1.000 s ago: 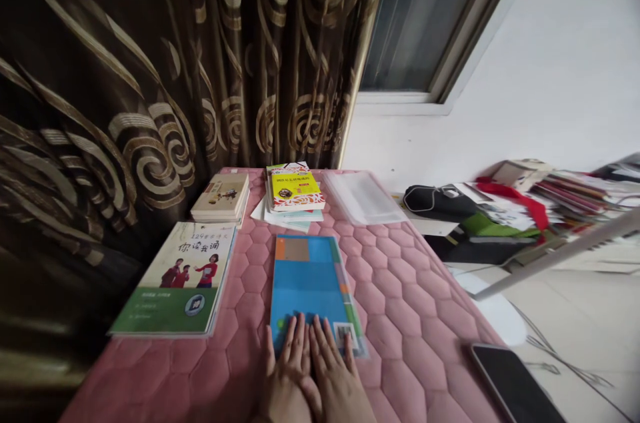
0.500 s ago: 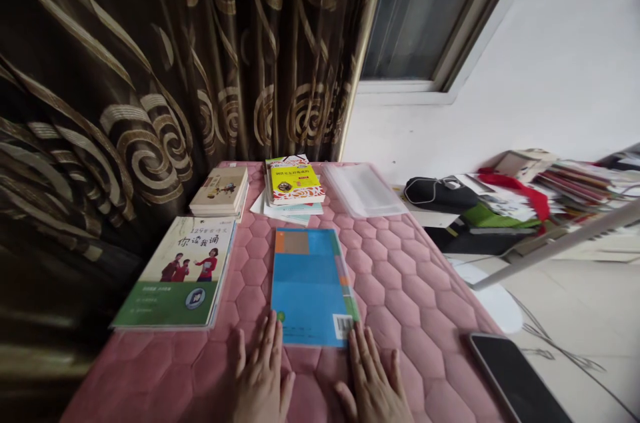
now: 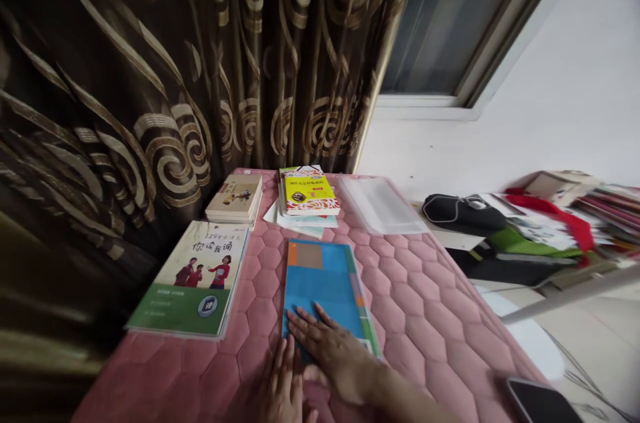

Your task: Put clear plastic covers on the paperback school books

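Note:
A blue book (image 3: 325,283) lies face down in the middle of a pink quilted table cover (image 3: 415,303). My right hand (image 3: 333,349) rests flat on the book's near end, fingers spread and pointing left. Just below the book's near left corner, my left hand (image 3: 283,386) lies flat on the cover, fingers stretched toward the book. Neither hand holds anything.
A green and white book (image 3: 193,279) lies at the left. At the back sit a beige book (image 3: 235,198), a stack topped by a yellow book (image 3: 307,193), and clear plastic sleeves (image 3: 380,205). A phone (image 3: 543,399) lies near right. Clutter fills the desk at right (image 3: 545,229). A patterned curtain (image 3: 150,76) hangs behind.
My right hand has moved from the cover onto the blue book's near end, turning leftward. My left hand stays near the book's left corner. The view has shifted slightly.

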The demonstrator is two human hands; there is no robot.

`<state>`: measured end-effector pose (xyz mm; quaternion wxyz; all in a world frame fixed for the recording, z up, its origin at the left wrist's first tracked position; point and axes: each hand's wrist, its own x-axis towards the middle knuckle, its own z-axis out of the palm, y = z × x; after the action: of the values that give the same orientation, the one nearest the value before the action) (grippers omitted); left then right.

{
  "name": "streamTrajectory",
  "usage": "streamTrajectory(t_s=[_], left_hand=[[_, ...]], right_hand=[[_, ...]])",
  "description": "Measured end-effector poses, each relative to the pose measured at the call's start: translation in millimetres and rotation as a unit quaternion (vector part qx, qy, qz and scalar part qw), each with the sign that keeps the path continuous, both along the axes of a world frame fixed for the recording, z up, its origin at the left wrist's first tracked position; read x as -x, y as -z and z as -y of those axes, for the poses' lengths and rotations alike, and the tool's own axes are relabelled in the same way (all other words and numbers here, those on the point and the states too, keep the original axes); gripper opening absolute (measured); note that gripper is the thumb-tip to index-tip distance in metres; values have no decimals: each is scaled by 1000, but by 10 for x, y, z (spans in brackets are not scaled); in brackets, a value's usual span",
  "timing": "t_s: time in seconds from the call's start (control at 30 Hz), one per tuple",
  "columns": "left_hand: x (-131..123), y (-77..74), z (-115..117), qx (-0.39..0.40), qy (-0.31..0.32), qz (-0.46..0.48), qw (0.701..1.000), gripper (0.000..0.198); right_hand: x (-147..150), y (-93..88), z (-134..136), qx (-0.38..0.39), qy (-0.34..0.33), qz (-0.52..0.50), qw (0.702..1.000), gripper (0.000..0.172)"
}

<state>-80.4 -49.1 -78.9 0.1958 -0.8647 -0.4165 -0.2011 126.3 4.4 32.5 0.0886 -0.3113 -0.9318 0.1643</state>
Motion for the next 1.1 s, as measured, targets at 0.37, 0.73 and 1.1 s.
streamTrajectory(t_s=[0.37, 0.73, 1.1], left_hand=[[-127, 123, 20, -54, -43, 11, 998, 46], [-124, -822, -239, 203, -109, 102, 968, 36], [-431, -1341, -768, 443, -294, 82, 843, 46]], right_hand=[[137, 105, -1420, -40, 102, 61, 992, 57], [221, 204, -1161, -57, 156, 45, 985, 67], [-437, 358, -308, -58, 220, 29, 973, 64]])
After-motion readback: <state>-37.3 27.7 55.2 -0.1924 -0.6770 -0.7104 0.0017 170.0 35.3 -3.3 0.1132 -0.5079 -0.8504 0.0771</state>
